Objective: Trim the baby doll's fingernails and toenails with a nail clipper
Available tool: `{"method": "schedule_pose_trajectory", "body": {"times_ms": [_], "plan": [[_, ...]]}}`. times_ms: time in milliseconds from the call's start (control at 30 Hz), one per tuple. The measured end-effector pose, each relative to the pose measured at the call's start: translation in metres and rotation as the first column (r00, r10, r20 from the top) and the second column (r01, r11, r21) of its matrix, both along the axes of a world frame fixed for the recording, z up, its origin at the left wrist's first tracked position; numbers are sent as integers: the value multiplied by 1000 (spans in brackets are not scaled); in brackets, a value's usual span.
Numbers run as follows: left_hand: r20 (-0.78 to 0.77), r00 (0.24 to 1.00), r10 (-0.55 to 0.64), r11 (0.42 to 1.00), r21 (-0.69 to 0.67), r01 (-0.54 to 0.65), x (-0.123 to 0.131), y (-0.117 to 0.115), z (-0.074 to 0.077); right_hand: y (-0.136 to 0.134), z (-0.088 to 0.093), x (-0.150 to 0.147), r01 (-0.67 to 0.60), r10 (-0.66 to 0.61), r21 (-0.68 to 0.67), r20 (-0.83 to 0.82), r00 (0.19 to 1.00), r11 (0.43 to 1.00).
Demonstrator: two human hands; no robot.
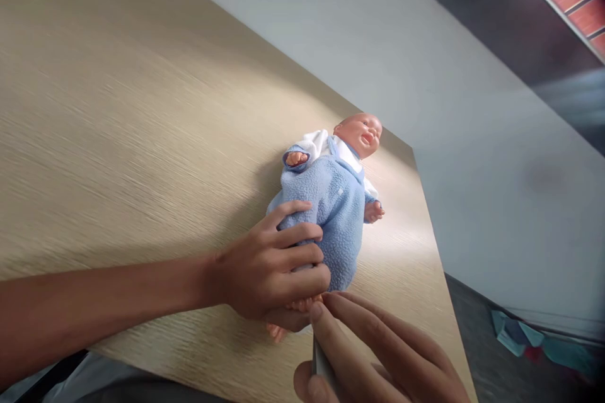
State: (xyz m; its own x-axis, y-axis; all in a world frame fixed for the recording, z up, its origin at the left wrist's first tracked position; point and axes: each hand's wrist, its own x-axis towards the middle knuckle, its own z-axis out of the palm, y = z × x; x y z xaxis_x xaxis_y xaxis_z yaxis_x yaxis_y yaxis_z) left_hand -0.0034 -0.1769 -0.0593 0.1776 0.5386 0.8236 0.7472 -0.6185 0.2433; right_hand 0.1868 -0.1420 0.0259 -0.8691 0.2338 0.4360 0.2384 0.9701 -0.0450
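Note:
A baby doll [326, 189] in a fuzzy blue romper with white sleeves and collar lies on its back, its head towards the far edge. My left hand [278, 258] is wrapped over the doll's lower leg, fingers on the blue cloth and thumb under the foot. The doll's toes [305, 304] show just below those fingers; its other foot [276, 331] pokes out beside my left thumb. In my right hand [373, 346] a slim grey tool [322, 362] is pinched, mostly hidden by the fingers. The right fingertips are close against the doll's toes.
The doll lies on a light wood-grain table [118, 107], near its right corner. A pale wall [472, 138] stands beyond the table. Teal and red items [529, 340] are on the dark floor at the lower right. Windows are at the upper right.

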Motion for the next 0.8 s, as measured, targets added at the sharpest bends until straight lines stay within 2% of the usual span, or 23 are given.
{"method": "schedule_pose_trajectory", "body": {"times_ms": [133, 167, 267, 400, 467, 633, 800], "plan": [[-7, 1000, -5, 1000, 20, 6, 0, 0, -1, 12, 7, -9, -223, 221, 48, 49, 974, 974], [-10, 1000, -5, 1000, 26, 5, 0, 0, -1, 12, 8, -10, -232, 229, 62, 52, 972, 971], [-20, 1000, -1, 999, 34, 2, 0, 0, -1, 8, 5, -10, -136, 137, 112, 2, 991, 984], [-24, 1000, -13, 1000, 17, 14, -2, 1, 0, 3, -1, -2, -67, 70, 84, -29, 997, 994], [-43, 998, -39, 999, 0, 39, -5, 3, 0, 6, 0, -1, -88, 89, 72, -24, 996, 994], [-101, 991, -88, 996, -34, 85, -14, 6, 2, 19, 3, -5, -277, 286, 166, -29, 958, 946], [-124, 987, -105, 993, -61, 98, -15, 7, 1, 22, -2, -3, -282, 287, 219, 10, 958, 934]]}}
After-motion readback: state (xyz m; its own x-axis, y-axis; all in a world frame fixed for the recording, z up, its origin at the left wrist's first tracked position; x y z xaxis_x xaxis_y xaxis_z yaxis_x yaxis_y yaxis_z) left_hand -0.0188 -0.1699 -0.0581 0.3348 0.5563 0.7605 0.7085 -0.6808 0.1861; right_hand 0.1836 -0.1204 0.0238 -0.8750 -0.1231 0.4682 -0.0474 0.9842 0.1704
